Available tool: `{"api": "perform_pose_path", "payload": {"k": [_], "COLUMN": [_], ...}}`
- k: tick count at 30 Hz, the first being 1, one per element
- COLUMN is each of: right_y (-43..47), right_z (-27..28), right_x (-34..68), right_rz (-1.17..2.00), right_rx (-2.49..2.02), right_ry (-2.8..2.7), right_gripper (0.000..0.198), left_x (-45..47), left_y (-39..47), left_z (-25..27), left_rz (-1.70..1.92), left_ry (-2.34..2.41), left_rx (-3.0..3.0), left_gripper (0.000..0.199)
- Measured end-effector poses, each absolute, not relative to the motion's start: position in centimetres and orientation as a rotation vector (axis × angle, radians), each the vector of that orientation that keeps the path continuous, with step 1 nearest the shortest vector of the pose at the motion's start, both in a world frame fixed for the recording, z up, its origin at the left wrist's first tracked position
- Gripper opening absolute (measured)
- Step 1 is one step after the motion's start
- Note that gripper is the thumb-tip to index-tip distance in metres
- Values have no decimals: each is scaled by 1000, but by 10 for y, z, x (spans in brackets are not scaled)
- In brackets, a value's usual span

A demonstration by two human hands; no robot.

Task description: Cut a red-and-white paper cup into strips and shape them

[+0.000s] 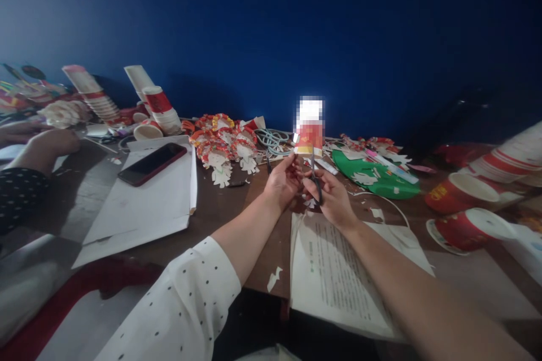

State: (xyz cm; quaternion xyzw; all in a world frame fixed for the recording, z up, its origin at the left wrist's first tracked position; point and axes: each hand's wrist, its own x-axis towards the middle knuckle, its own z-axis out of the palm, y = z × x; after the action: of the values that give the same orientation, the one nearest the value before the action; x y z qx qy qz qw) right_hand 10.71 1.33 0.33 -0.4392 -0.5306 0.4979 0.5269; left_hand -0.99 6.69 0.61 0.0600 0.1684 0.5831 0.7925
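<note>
My right hand (337, 202) grips a pair of scissors (318, 192) with dark handles, blades pointing up and away from me. Close beside it, my left hand (283, 185) is closed, its fingertips pinched near the blades. What those fingers hold is too small and blurred to name. A bit of white cut paper (311, 203) shows low between the hands. Just beyond them stands a red paper cup (310, 140), its upper part blurred out. To the left lie several red-and-white cut paper figures (220, 149).
An open printed book (334, 276) lies under my right forearm. A phone (152, 164) rests on white papers (139, 208) at left. Green sheet (381, 177), scraps, and red paper cups (461, 192) occupy the right. Another person's hand (57, 144) is at far left, near stacked cups (99, 104).
</note>
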Motion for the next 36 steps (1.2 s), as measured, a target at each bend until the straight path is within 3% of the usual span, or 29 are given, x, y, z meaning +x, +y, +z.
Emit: {"api": "perform_pose_path", "payload": {"k": [20,36], "right_y": [14,16], "right_z": [2,0], "right_x": [102,105], "right_rz": [1189,1236], "right_rx": [-995,-964], "right_ry": [-1226,-1186], "right_gripper": [39,40], "left_x": [-3,-8], "left_y": [50,50], "left_z": [4,7], "left_rz": [1147,1106], "left_ry": [533,495], "left_rx": [512,497], "left_gripper": [40,26]}}
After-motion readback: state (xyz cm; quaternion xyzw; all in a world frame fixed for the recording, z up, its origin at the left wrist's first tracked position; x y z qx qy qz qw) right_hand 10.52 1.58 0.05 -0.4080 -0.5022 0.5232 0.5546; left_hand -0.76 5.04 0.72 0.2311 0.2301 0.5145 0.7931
